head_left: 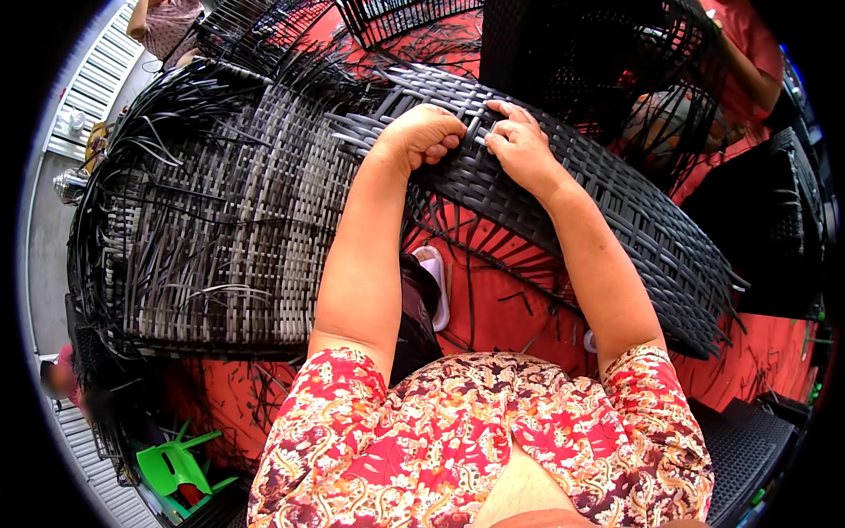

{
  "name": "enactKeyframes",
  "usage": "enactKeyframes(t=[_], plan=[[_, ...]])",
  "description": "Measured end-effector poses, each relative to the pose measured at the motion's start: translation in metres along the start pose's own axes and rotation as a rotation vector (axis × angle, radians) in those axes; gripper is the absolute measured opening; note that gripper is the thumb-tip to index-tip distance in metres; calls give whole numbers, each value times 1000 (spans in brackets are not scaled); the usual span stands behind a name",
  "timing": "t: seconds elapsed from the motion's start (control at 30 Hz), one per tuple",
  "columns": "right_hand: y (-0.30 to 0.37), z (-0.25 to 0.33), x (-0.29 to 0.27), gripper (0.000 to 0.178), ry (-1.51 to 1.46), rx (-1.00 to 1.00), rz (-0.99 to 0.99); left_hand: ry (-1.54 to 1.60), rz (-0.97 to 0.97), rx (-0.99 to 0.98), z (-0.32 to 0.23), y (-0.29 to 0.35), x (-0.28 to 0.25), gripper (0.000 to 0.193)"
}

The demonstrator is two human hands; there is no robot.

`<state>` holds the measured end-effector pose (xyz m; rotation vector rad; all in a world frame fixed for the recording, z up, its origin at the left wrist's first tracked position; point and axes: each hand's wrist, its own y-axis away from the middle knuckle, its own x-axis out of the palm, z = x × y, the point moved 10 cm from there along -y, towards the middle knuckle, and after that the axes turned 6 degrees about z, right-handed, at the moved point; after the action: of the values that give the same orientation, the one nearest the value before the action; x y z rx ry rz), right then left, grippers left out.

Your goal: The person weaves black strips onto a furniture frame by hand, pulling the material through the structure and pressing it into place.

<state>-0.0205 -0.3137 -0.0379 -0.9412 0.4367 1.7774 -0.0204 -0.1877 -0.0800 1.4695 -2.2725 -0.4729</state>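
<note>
A long dark-grey woven wicker panel (pixel 607 211) slants from upper middle to lower right in front of me. Near its upper end, my left hand (pixel 422 136) is closed, its thumb and forefinger pinching a dark weaving strip (pixel 472 123). My right hand (pixel 521 145) rests on the weave just right of that strip, fingers bent, the forefinger stretched along the top; whether it grips a strand is hidden. Loose strip ends stick out beside my left wrist. Left of my left arm stands a larger grey-and-black woven piece (pixel 220 211) with shaggy strips hanging from it.
Cut strips lie over the red floor (pixel 493 308). A green plastic chair (pixel 180 466) stands at lower left. Another person in red (pixel 748 62) sits at upper right behind black wicker. A further person (pixel 167 26) is at upper left. Dark woven pieces (pixel 748 449) stand at lower right.
</note>
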Motion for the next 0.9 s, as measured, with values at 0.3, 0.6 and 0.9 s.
enactKeyframes(t=[0.3, 0.6, 0.9], plan=[[1, 2, -3, 21, 10, -46, -75, -289, -143, 26, -7, 5, -2, 12], [4, 4, -4, 20, 5, 30, -59, -168, -156, 42, -11, 12, 3, 10], [-10, 11, 5, 19, 118, 15, -5, 45, -75, 76, -4, 5, 1, 8]])
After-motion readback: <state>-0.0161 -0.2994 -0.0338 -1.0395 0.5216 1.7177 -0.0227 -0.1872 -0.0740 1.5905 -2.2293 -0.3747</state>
